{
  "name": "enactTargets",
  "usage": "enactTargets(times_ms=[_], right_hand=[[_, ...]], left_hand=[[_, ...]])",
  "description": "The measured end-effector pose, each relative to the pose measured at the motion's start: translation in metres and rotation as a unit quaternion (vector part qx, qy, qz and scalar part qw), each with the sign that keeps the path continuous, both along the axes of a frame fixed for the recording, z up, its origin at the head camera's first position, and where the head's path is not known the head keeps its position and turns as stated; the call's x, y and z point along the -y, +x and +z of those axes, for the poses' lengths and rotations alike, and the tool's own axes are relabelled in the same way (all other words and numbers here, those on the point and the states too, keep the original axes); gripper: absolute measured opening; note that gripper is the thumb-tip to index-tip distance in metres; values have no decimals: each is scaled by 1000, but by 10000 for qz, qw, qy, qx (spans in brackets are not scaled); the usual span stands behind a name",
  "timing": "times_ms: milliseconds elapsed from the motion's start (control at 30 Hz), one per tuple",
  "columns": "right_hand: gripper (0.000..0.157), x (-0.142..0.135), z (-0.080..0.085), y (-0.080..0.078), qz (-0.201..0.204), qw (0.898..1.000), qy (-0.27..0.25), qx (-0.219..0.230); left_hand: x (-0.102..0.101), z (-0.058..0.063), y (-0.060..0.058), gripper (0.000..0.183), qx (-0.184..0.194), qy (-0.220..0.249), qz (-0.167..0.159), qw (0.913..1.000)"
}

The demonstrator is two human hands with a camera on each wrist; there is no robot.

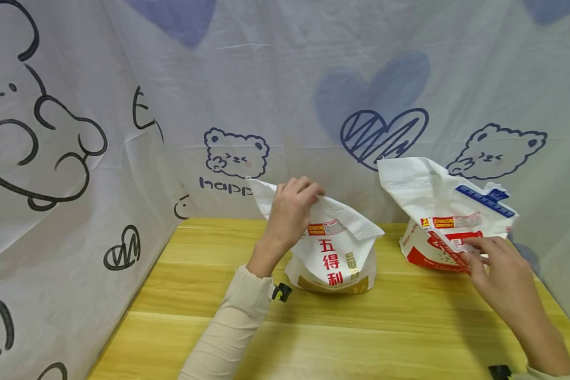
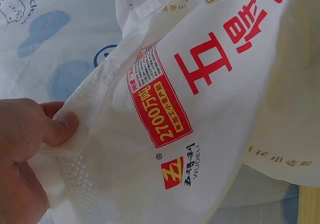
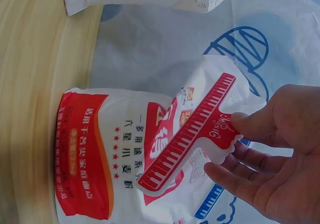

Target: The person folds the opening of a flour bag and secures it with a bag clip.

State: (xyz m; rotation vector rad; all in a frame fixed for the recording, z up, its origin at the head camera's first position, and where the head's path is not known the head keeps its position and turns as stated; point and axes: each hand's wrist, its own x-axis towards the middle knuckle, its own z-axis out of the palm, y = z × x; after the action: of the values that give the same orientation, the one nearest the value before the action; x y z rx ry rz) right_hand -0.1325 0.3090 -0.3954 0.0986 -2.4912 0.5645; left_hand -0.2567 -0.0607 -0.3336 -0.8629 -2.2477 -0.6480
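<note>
My left hand (image 1: 292, 208) pinches the top edge of a white flour bag (image 1: 332, 253) with red lettering and a gold-brown base. In the left wrist view, the thumb presses on the bag's embossed upper border. At the right, my right hand (image 1: 503, 269) pinches the handle of a red bag clip (image 3: 192, 134) patterned with piano keys. The clip lies in front of a second flour bag (image 3: 130, 149), white with red panels; whether it touches that bag I cannot tell. A matching blue clip (image 1: 486, 199) sits across this second bag's folded upper part.
Both bags stand towards the back of a wooden table (image 1: 171, 316). Behind them hangs a pale curtain (image 1: 285, 105) printed with bears and hearts, and it continues along the left side.
</note>
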Motion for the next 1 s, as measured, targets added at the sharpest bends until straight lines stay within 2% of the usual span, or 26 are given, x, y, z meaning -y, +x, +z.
enactTargets(times_ms=[167, 433, 867, 1000], right_hand=[[29, 6, 3, -5, 4, 10000, -17, -98], [30, 16, 9, -13, 267, 9985, -75, -470], [29, 38, 26, -26, 444, 9979, -450, -114], [29, 45, 28, -30, 549, 9972, -484, -160]], left_hand=[[0, 0, 0, 16, 3, 39, -40, 10000], [0, 0, 1, 17, 44, 48, -70, 10000], [1, 0, 3, 19, 24, 78, -64, 9999], [1, -1, 4, 19, 36, 75, -60, 9999]])
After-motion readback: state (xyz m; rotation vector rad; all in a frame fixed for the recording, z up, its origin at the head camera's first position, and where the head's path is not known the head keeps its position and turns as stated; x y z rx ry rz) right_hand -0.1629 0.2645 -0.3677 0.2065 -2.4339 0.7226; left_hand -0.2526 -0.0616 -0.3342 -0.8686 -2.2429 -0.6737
